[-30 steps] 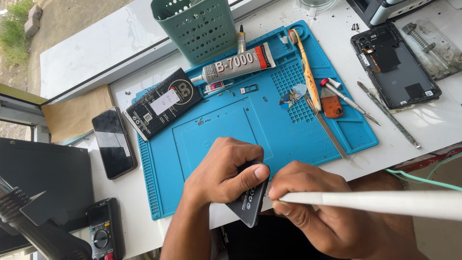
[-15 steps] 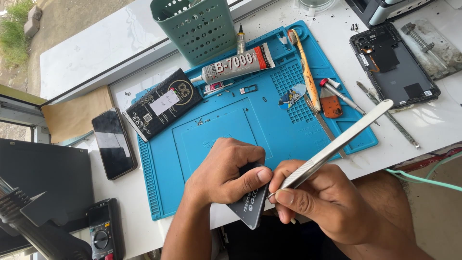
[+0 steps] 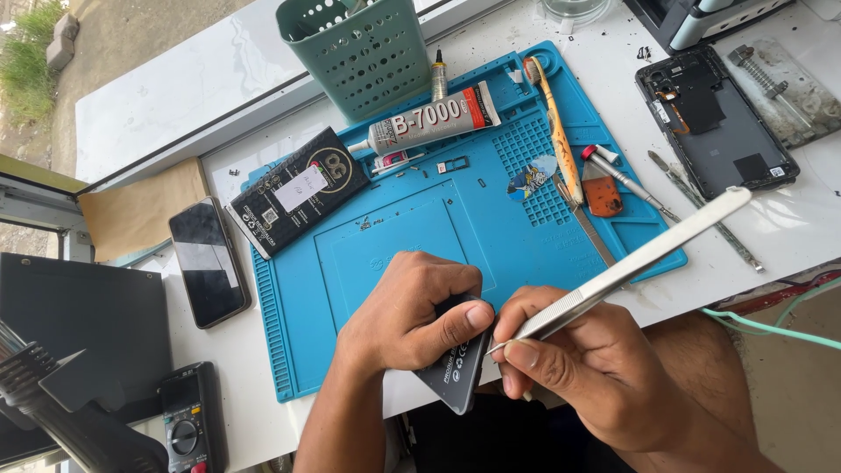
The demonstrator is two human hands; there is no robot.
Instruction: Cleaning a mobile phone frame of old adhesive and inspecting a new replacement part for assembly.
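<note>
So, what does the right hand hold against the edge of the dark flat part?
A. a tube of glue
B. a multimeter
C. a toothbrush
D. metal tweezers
D: the right hand pinches long metal tweezers, tip at the edge of the dark flat part that the left hand grips.

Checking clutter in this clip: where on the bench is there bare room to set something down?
The recessed middle of the blue mat is bare, bordered by the black box, the glue tube and the left hand. A white strip lies open between the mat's right edge and the opened phone. The mat's upper right is crowded with the toothbrush and small tools.
</note>
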